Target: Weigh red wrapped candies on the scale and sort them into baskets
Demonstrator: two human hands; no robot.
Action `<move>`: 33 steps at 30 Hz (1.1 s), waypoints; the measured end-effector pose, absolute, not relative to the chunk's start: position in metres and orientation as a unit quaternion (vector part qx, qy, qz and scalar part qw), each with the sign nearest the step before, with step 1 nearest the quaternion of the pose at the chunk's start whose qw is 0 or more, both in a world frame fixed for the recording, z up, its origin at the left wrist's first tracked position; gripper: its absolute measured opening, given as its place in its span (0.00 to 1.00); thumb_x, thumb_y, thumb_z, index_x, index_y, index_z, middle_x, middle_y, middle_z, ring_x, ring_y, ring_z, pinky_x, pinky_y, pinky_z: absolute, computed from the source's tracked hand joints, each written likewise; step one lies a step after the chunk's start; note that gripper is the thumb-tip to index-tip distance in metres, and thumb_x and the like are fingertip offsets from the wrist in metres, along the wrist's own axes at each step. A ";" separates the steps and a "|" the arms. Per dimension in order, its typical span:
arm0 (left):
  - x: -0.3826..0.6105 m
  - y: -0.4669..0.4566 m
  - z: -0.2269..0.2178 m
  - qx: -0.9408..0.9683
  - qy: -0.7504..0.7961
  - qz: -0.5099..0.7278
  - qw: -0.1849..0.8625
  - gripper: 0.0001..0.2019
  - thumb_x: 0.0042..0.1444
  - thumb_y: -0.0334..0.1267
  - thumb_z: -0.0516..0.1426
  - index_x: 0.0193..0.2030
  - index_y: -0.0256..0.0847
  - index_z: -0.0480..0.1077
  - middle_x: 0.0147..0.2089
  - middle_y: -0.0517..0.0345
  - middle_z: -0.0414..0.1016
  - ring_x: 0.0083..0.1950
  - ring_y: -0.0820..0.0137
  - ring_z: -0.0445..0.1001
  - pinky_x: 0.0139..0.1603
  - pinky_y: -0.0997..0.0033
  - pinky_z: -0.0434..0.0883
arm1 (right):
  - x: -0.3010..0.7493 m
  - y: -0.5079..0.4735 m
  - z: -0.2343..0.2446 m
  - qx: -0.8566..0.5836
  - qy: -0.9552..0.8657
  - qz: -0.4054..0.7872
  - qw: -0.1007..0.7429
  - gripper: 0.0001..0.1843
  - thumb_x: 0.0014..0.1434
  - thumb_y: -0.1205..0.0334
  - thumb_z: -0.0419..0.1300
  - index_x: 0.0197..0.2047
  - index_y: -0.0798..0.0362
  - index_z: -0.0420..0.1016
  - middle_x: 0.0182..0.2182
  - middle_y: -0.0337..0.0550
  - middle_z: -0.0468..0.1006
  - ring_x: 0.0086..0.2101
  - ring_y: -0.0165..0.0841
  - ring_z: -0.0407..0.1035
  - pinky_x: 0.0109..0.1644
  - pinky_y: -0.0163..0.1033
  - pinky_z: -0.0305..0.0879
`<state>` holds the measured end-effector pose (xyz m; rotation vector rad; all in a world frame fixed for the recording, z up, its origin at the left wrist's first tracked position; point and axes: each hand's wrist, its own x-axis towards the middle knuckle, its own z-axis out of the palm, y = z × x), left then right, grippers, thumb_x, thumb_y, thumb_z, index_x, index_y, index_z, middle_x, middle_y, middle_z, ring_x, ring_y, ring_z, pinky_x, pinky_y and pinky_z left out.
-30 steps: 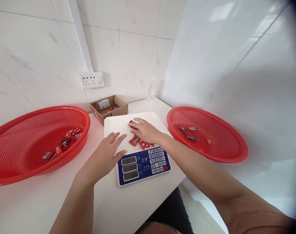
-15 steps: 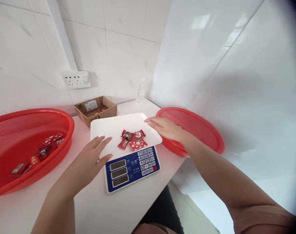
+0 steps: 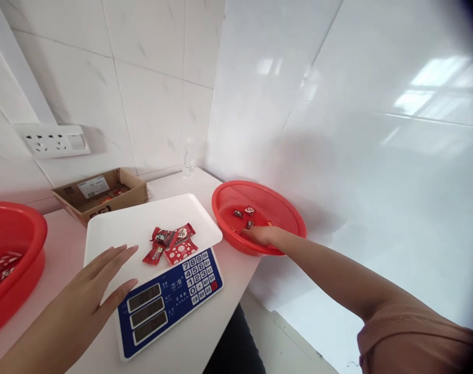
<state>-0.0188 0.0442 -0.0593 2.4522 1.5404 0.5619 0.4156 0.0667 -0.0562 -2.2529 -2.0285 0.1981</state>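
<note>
My right hand [image 3: 260, 235] reaches down into the right red basket [image 3: 294, 223]. Its fingertips are partly hidden near the basket floor, and whether they grip anything does not show. Small wrapped candies [image 3: 249, 211] lie around it in there. My left hand [image 3: 96, 285] hovers by the left edge of the white scale tray [image 3: 119, 223], fingers stretched and holding nothing. Several red-wrapped candies [image 3: 170, 241] sit in a small heap on that tray. Below them is the scale's blue panel [image 3: 174, 296] with number keys and three displays.
Another red basket [image 3: 37, 259] with red packets stands at the left edge. Behind the scale is an open cardboard box [image 3: 137, 195] with a few packets inside. A clear bottle [image 3: 188, 162] stands in the back corner. Walls rise behind and to the right; a socket [image 3: 53, 141] is at left.
My right hand has moved from above the scale tray's right edge down into the right basket. The view has turned right. My left hand stays open by the tray; the candy heap looks the same.
</note>
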 end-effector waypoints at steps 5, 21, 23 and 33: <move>-0.028 0.048 -0.063 0.828 0.515 0.210 0.071 0.27 0.60 0.54 0.47 0.65 0.56 0.52 0.65 0.57 0.62 0.64 0.53 0.63 0.59 0.49 0.67 | 0.414 0.068 -0.060 -0.771 -0.626 0.118 0.010 0.17 0.63 0.56 0.56 0.53 0.51 0.68 0.52 0.47 0.70 0.46 0.36 0.69 0.48 0.47 0.69; -0.019 0.031 -0.036 0.823 0.525 0.196 0.096 0.27 0.61 0.55 0.45 0.65 0.51 0.54 0.66 0.54 0.61 0.65 0.57 0.61 0.62 0.53 0.63 | 0.400 0.066 0.012 -0.763 -0.616 0.151 0.122 0.09 0.56 0.67 0.50 0.37 0.48 0.69 0.37 0.43 0.78 0.35 0.38 0.73 0.39 0.44 0.68; -0.016 0.028 -0.029 0.822 0.529 0.183 0.102 0.26 0.62 0.54 0.45 0.65 0.50 0.55 0.66 0.54 0.60 0.66 0.58 0.60 0.62 0.54 0.63 | 0.378 0.065 0.023 -0.735 -0.630 0.140 0.207 0.10 0.58 0.66 0.48 0.40 0.47 0.67 0.42 0.42 0.77 0.40 0.36 0.72 0.43 0.43 0.68; -0.014 0.020 -0.020 0.817 0.539 0.170 0.113 0.26 0.63 0.53 0.45 0.65 0.51 0.54 0.67 0.56 0.59 0.68 0.60 0.57 0.64 0.53 0.61 | 0.252 0.083 -0.008 -0.508 -0.735 0.307 0.328 0.18 0.59 0.68 0.50 0.53 0.49 0.67 0.54 0.45 0.72 0.53 0.34 0.67 0.57 0.47 0.64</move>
